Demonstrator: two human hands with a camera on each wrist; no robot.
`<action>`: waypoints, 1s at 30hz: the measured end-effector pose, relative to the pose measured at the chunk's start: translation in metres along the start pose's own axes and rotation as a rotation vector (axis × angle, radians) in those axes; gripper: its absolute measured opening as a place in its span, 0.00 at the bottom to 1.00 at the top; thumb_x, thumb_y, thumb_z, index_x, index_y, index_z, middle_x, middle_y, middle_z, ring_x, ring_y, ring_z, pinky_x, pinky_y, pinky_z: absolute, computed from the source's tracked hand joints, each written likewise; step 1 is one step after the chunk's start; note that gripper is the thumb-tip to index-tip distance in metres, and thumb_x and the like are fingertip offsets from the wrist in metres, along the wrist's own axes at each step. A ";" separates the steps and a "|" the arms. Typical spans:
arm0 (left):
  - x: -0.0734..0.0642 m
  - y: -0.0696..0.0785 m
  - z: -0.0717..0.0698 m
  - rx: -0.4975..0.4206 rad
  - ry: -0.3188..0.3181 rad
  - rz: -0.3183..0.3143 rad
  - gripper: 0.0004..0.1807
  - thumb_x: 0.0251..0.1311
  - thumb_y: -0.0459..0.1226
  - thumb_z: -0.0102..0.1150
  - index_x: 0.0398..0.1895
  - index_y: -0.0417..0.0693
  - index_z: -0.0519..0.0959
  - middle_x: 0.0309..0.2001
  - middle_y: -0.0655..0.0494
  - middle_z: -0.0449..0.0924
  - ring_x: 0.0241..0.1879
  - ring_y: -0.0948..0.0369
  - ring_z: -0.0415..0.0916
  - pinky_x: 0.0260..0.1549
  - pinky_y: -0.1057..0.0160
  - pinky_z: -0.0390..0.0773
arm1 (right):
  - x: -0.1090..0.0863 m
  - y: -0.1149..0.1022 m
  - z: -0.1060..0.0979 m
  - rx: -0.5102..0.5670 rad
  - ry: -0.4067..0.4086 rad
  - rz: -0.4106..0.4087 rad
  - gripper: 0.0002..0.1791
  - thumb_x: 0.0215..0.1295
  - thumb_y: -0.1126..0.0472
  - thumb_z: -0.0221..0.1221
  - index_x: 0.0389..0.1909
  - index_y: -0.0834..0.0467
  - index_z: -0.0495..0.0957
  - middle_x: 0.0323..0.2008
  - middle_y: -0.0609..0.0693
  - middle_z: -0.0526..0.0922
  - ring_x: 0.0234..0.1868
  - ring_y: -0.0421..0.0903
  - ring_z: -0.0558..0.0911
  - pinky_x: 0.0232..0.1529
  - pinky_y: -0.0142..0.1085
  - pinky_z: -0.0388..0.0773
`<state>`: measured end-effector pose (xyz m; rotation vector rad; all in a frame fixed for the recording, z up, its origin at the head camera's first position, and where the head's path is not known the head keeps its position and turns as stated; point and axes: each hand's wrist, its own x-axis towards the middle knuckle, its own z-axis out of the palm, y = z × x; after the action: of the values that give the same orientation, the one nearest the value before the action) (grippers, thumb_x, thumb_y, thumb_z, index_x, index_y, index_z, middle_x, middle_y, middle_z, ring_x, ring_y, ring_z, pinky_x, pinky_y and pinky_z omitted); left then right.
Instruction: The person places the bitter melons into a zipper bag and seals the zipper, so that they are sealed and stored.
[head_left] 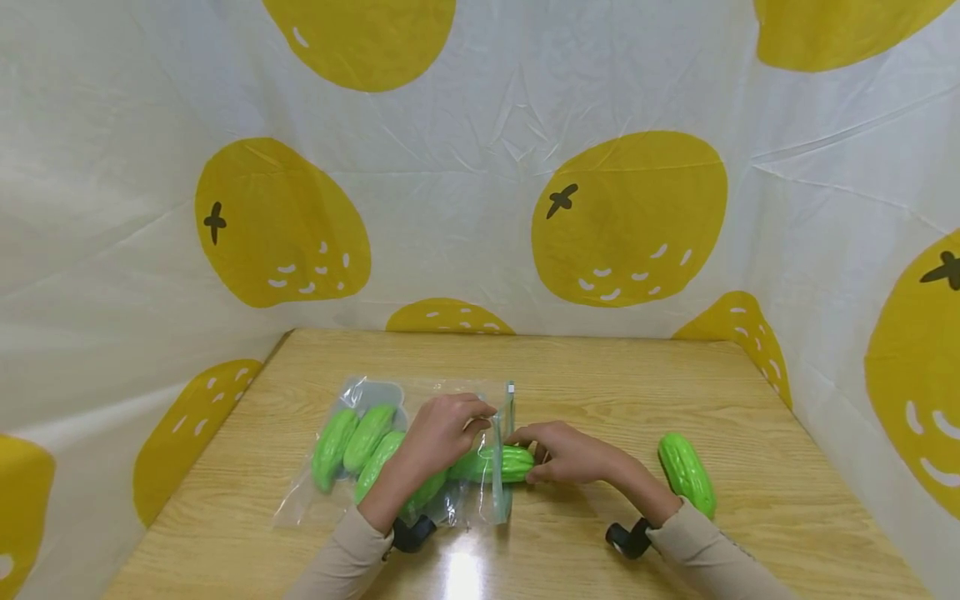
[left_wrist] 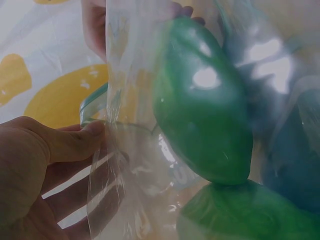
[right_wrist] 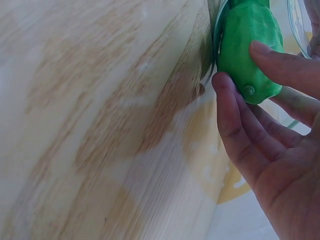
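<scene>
A clear zip bag (head_left: 300, 507) lies on its side on the table, its mouth facing right and spread apart. Several green bitter melons (head_left: 369, 437) are inside it. My left hand (head_left: 442, 429) pinches the bag's upper zip edge (left_wrist: 95, 102) between thumb and fingers. At the mouth, my right hand (head_left: 573, 454) grips the near end of another bitter melon (right_wrist: 250, 55), thumb on one side and fingers on the other. That melon lies partly within the bag, its right end sticking out. One more bitter melon (head_left: 687, 473) rests by itself beside my right forearm.
The wooden table (head_left: 600, 375) carries everything. A white cloth with yellow fruit prints (head_left: 450, 208) stands behind it and along both sides. Grey-white printing shows on the bag's far left part. Each wrist wears a small black camera (head_left: 628, 540).
</scene>
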<state>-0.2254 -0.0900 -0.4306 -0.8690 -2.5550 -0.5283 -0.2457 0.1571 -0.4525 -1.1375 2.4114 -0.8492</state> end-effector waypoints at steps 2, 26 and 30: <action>0.000 0.000 0.000 -0.001 0.001 -0.001 0.07 0.62 0.36 0.71 0.43 0.53 0.91 0.37 0.62 0.90 0.36 0.63 0.87 0.37 0.62 0.86 | 0.001 0.000 0.000 -0.003 0.000 -0.001 0.29 0.62 0.65 0.70 0.65 0.60 0.77 0.53 0.52 0.86 0.42 0.40 0.86 0.43 0.31 0.83; 0.001 0.000 0.000 -0.007 0.003 -0.005 0.07 0.61 0.35 0.71 0.42 0.52 0.91 0.37 0.62 0.90 0.35 0.63 0.87 0.36 0.62 0.85 | 0.002 -0.002 0.002 -0.023 -0.006 -0.008 0.29 0.63 0.67 0.69 0.66 0.61 0.76 0.59 0.57 0.84 0.42 0.40 0.86 0.44 0.31 0.84; 0.001 0.000 0.001 0.002 0.005 -0.002 0.07 0.61 0.35 0.71 0.42 0.53 0.91 0.37 0.62 0.90 0.36 0.63 0.87 0.36 0.61 0.86 | 0.002 -0.002 0.002 -0.017 -0.008 -0.022 0.29 0.63 0.68 0.68 0.66 0.63 0.76 0.60 0.59 0.83 0.42 0.41 0.86 0.43 0.31 0.85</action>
<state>-0.2261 -0.0895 -0.4311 -0.8632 -2.5521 -0.5272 -0.2445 0.1541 -0.4525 -1.1731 2.4084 -0.8308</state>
